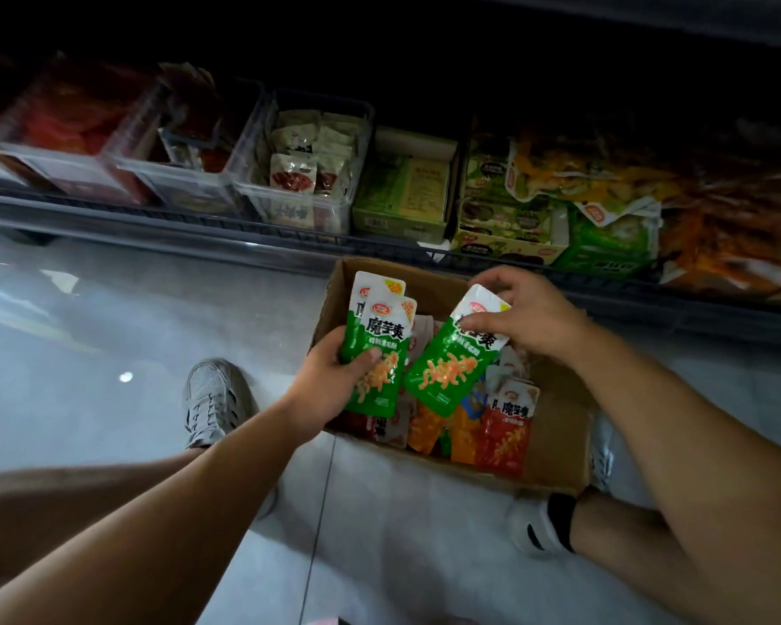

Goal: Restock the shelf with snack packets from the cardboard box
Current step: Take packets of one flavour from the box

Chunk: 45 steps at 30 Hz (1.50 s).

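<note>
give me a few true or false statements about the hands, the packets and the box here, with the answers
1. The left hand holds green packets above the cardboard box. True.
2. The right hand is empty. False: its fingers pinch the top of a tilted green packet.
3. A red packet stands in the box near its right side. True.
4. The box sits up on the shelf. False: it rests on the tiled floor in front of the shelf.
5. The clear bin on the shelf holds green packets. False: it holds pale packets with red-brown pictures.
</note>
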Each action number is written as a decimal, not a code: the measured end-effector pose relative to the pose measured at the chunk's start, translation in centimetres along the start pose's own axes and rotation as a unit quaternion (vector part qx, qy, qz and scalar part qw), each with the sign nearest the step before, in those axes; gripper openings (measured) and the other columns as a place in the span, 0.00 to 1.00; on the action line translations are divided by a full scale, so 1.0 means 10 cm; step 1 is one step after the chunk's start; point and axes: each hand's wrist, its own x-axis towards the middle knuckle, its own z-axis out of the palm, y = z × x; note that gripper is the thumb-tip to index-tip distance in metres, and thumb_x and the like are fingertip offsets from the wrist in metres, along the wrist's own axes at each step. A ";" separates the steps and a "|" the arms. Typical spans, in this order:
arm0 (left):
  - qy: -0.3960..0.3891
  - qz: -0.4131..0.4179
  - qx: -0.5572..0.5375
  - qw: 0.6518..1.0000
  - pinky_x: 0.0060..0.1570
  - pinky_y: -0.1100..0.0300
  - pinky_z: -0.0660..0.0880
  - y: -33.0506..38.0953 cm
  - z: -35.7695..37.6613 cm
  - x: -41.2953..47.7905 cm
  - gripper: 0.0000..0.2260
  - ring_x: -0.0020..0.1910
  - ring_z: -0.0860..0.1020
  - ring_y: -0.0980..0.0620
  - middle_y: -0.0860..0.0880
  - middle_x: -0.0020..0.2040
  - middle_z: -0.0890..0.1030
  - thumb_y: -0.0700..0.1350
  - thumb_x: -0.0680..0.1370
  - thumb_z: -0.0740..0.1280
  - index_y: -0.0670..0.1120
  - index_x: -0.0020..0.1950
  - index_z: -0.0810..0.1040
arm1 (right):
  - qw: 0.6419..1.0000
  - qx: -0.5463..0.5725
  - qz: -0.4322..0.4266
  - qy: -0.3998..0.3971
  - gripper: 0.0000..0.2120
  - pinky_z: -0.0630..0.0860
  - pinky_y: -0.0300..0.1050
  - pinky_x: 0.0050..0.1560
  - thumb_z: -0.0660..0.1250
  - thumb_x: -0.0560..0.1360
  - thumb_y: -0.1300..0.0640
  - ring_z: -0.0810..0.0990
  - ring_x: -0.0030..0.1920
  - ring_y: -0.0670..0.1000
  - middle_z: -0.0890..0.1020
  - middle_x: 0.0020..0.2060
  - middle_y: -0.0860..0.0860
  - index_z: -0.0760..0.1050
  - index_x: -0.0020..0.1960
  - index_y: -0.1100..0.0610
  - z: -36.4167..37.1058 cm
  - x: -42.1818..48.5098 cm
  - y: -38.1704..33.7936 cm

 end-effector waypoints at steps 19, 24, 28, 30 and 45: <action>-0.048 -0.016 -0.084 0.995 0.55 0.43 0.82 0.01 -0.09 -0.10 0.23 0.55 0.86 0.43 0.45 0.57 0.86 0.38 0.75 0.75 0.45 0.68 0.75 | 0.996 0.069 -0.029 0.044 0.17 0.84 0.51 0.41 0.79 0.70 0.60 0.84 0.38 0.50 0.82 0.44 0.53 0.75 0.53 0.54 0.73 0.02 -0.18; 0.066 0.000 -0.149 0.987 0.53 0.44 0.83 0.06 -0.44 0.05 0.19 0.53 0.86 0.43 0.43 0.56 0.86 0.35 0.76 0.73 0.44 0.65 0.76 | 0.992 0.070 0.036 0.096 0.08 0.84 0.48 0.44 0.69 0.79 0.59 0.84 0.45 0.51 0.82 0.48 0.52 0.76 0.57 0.55 0.56 0.24 0.13; 0.105 -0.002 -0.181 0.978 0.49 0.48 0.85 -0.03 -0.61 0.10 0.18 0.53 0.86 0.44 0.43 0.57 0.86 0.33 0.76 0.72 0.43 0.65 0.76 | 0.993 -0.086 0.067 0.053 0.06 0.75 0.36 0.42 0.66 0.80 0.59 0.82 0.49 0.48 0.82 0.48 0.48 0.76 0.55 0.50 0.63 0.37 0.69; 0.105 -0.007 -0.195 0.975 0.48 0.49 0.85 -0.08 -0.65 0.12 0.19 0.54 0.86 0.43 0.42 0.58 0.85 0.34 0.76 0.71 0.42 0.67 0.75 | 0.992 -0.096 0.072 0.033 0.07 0.70 0.30 0.37 0.65 0.80 0.60 0.79 0.50 0.47 0.81 0.48 0.47 0.77 0.57 0.53 0.75 0.39 0.87; 0.076 -0.004 -0.223 0.972 0.51 0.49 0.84 -0.11 -0.70 0.16 0.26 0.57 0.84 0.41 0.41 0.61 0.84 0.37 0.71 0.72 0.42 0.70 0.74 | 0.986 0.052 0.134 0.080 0.10 0.77 0.42 0.44 0.75 0.73 0.60 0.82 0.43 0.51 0.83 0.42 0.52 0.74 0.48 0.55 1.40 0.72 1.03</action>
